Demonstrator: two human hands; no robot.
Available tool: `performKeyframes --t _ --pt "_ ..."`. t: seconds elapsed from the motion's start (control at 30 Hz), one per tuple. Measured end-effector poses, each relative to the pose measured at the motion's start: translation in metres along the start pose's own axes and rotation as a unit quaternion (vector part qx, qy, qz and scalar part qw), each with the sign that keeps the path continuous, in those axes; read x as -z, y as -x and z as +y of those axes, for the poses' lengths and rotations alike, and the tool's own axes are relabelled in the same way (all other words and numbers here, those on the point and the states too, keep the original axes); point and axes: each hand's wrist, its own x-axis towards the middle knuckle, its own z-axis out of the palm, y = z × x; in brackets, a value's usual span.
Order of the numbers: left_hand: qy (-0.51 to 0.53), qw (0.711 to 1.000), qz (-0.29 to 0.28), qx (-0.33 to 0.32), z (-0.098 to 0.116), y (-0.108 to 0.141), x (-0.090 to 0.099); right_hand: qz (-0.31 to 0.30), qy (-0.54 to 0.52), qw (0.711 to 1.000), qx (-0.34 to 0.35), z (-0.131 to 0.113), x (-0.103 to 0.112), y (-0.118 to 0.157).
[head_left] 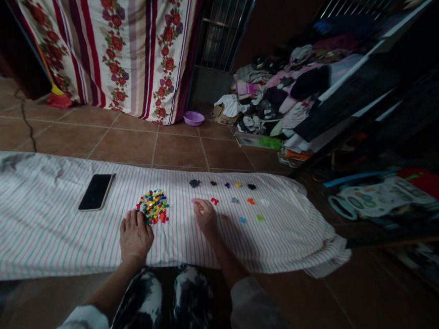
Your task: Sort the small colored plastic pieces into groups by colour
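The person is sitting on the floor and leaning over a striped cloth point(57, 233) with a pile point(153, 206) of tiny colored bits in the middle of it. Everything here is told from that pile. The left hand point(134, 237) is lying flat just below the pile, fingers spread and tips touching its near edge, holding nothing. The right hand point(205, 217) is resting a little way to the right of the pile, fingers curled down onto the cloth; it is too dark and small to tell if it is pinching a bit. A red group point(215, 201) is sitting just beside those fingertips. Farther right of the pile, small groups are lying apart from each other: a dark blue group point(194, 183) up and right, then an orange group point(250, 201) and a green group point(260, 217) farther out. A phone point(96, 191) is lying to the left of the pile, well apart. To do this well, it looks best to take one bit at a time, pinch it gently with two fingertips, and put it right with its own color. The left hand should be holding the pile steady so bits are not rolling away. Keeping gaps between the groups should be stopping colors from mixing.
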Motion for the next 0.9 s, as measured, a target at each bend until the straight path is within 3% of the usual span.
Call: performKeyframes --t 0.3,0.57,0.9 --pt "-0.007 1.0 -0.008 -0.006 0.001 -0.001 0.002 0.068 0.06 0.995 -0.043 0.039 0.044 -0.009" --pt "-0.004 1.0 -0.012 -0.002 0.0 -0.001 0.001 0.111 0.144 0.976 -0.117 0.088 0.081 -0.016" --pt "-0.021 1.0 -0.016 -0.005 0.001 -0.002 0.003 0.049 0.257 0.945 -0.198 0.128 0.112 -0.032"
